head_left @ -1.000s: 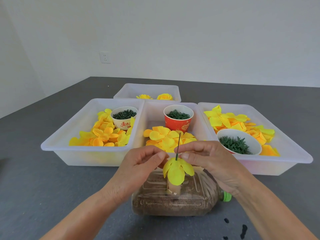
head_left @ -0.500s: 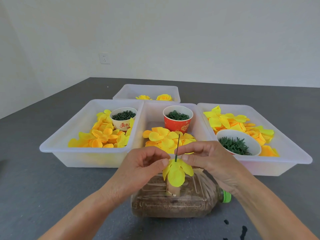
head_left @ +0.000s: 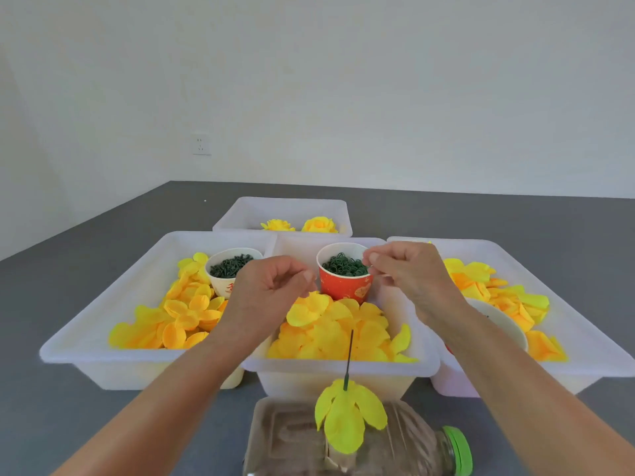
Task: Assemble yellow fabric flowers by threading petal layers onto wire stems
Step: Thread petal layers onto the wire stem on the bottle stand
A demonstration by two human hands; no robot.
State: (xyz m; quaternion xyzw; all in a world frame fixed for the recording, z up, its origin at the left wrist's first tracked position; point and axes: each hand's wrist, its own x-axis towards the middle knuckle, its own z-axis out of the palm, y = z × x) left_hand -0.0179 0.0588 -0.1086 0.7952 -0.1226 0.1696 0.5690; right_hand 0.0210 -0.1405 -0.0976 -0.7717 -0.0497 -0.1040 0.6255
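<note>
Left hand over the middle translucent plastic tray, fingers curled, lifting a crinkled yellow fabric petal layer off the petal heap; exact finger contact hidden beneath the hand. Right hand beside the rim of the red paper cup, thumb and forefinger pinched together; whether anything lies between them too small and blurred to tell. Dark green rings heaped inside that cup. Below and between both hands, thin dark wire stem standing upright, free of either hand, with one drooping lime-yellow petal layer threaded at its base. Stem planted in a clear ribbed plastic bottle lying on its side, brown granular fill, green cap; bottle cut off by the lower edge. Left of the left hand, white cup of dark green pieces, partly covered by that hand. Right forearm hiding most of a white bowl.
</note>
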